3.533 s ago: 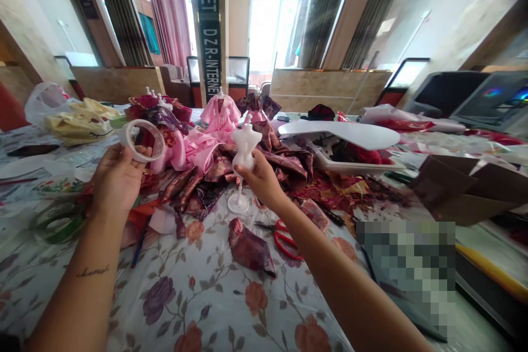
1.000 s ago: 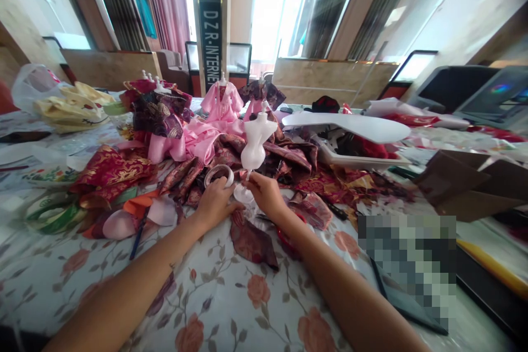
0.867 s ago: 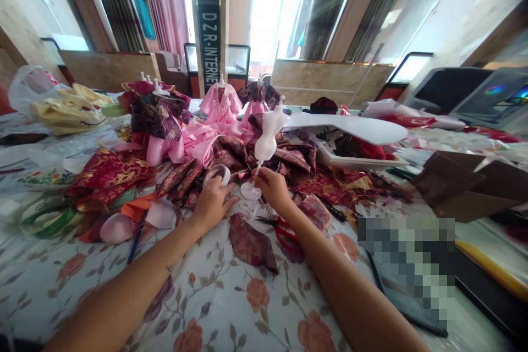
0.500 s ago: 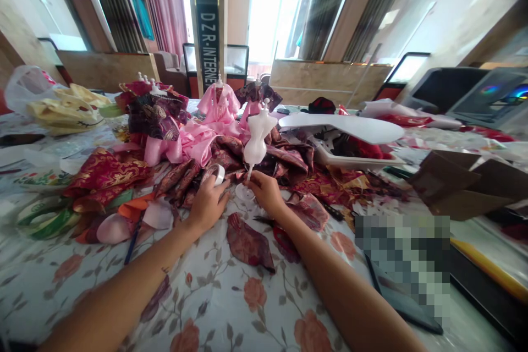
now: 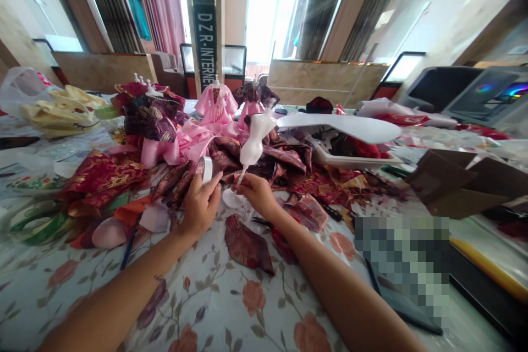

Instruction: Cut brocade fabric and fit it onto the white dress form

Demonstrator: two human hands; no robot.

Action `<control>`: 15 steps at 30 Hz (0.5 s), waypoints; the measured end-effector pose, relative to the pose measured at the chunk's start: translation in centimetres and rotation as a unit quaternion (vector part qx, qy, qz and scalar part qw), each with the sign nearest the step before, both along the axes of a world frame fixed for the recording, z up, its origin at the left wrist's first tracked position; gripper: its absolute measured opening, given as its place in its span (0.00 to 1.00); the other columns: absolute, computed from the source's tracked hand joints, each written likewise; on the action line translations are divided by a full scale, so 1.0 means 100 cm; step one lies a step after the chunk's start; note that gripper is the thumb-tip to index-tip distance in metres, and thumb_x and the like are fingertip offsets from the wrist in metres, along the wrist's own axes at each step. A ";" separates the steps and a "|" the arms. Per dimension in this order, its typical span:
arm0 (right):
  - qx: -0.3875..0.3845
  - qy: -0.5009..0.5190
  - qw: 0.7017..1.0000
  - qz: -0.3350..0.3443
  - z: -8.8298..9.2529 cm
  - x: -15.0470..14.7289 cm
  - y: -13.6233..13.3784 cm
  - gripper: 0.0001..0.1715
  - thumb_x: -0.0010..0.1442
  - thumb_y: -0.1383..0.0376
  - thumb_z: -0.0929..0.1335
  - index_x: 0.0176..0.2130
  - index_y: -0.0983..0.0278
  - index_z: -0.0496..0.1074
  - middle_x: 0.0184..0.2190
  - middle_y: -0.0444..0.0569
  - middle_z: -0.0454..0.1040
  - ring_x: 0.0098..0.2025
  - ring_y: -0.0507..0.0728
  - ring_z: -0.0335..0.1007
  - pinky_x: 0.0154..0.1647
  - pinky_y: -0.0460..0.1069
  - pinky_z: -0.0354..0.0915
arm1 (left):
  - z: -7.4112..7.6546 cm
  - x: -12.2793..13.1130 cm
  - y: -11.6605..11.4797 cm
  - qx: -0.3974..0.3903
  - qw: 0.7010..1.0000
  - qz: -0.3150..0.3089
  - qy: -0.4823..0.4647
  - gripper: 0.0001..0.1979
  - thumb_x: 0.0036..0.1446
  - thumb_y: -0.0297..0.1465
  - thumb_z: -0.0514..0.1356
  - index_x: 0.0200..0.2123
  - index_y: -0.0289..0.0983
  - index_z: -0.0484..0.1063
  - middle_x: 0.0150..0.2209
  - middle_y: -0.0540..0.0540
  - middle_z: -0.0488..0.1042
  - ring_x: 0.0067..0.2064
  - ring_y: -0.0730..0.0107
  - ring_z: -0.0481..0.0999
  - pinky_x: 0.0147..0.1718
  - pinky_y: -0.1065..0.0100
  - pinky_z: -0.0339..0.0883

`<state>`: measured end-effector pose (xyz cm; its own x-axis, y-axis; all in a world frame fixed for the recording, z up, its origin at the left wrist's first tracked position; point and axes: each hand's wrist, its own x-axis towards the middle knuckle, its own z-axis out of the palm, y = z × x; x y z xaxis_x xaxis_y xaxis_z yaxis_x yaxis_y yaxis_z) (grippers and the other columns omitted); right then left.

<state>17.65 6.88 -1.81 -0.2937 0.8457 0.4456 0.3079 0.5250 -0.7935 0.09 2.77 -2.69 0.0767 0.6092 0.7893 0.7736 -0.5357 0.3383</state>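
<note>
A small white dress form [image 5: 252, 140] leans to the right above its round clear base [image 5: 233, 198]. My right hand [image 5: 256, 193] pinches its thin stem just below the torso. To the left, my left hand [image 5: 201, 202] is wrapped round a white roll of tape [image 5: 207, 170], which stands on edge, index finger stretched toward the stem. A dark red fabric piece [image 5: 248, 245] lies flat in front of the hands. Red-handled scissors [image 5: 284, 240] are partly covered by my right forearm.
Dressed miniature forms in pink [image 5: 216, 103] and purple [image 5: 155, 115] stand behind. Brocade cloth [image 5: 103, 179] lies left, beside a green tape roll [image 5: 39, 223]. An open brown box [image 5: 462, 181] and a white tray [image 5: 358, 161] are at the right.
The dress form has tipped to the right, its base shifting left and toward me. My right hand has moved slightly left with the stem. My left hand has moved left with the tape roll.
</note>
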 end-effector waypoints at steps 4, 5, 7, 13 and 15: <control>0.017 -0.034 0.999 -0.036 -0.003 0.004 0.006 0.08 0.54 0.69 0.65 0.33 0.66 0.74 0.25 0.44 0.74 0.28 0.53 0.67 0.31 0.45 0.60 | 0.000 -0.001 0.000 -0.010 1.000 -0.001 0.000 0.18 0.63 0.31 0.51 0.54 0.39 0.70 0.45 0.39 0.71 0.50 0.57 0.69 0.51 0.56 0.63; 0.022 -0.041 0.998 -0.049 -0.003 0.006 0.008 0.08 0.54 0.69 0.65 0.32 0.66 0.74 0.24 0.44 0.74 0.27 0.53 0.66 0.31 0.45 0.59 | -0.001 -0.001 0.000 -0.012 1.000 -0.001 -0.003 0.18 0.63 0.31 0.51 0.54 0.39 0.70 0.45 0.39 0.71 0.51 0.57 0.69 0.52 0.55 0.63; 0.028 -0.051 0.996 -0.071 -0.004 0.009 0.011 0.09 0.54 0.69 0.64 0.33 0.66 0.74 0.24 0.44 0.73 0.27 0.52 0.64 0.30 0.45 0.58 | -0.001 -0.001 0.001 -0.013 1.000 -0.004 -0.009 0.18 0.63 0.31 0.51 0.54 0.39 0.70 0.46 0.39 0.71 0.51 0.57 0.69 0.52 0.55 0.63; 0.034 -0.064 0.993 -0.094 -0.007 0.011 0.012 0.12 0.56 0.68 0.64 0.37 0.66 0.75 0.28 0.46 0.76 0.29 0.54 0.67 0.33 0.46 0.60 | 0.004 0.000 -0.005 -0.012 0.999 -0.021 -0.041 0.18 0.63 0.30 0.51 0.54 0.37 0.70 0.44 0.39 0.71 0.48 0.58 0.70 0.51 0.57 0.64; 0.031 -0.063 0.993 -0.097 -0.008 0.010 0.011 0.11 0.56 0.67 0.65 0.37 0.66 0.76 0.29 0.47 0.77 0.30 0.55 0.70 0.34 0.46 0.62 | 0.010 0.001 -0.014 -0.016 0.997 -0.039 -0.061 0.18 0.64 0.30 0.50 0.55 0.37 0.69 0.47 0.39 0.70 0.50 0.59 0.70 0.52 0.57 0.63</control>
<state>18.62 8.01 -2.66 -0.1854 0.8640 0.4680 0.5025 0.4927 -0.7104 0.19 1.38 -1.71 0.0305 0.6296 0.7763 0.6821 -0.5809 0.4443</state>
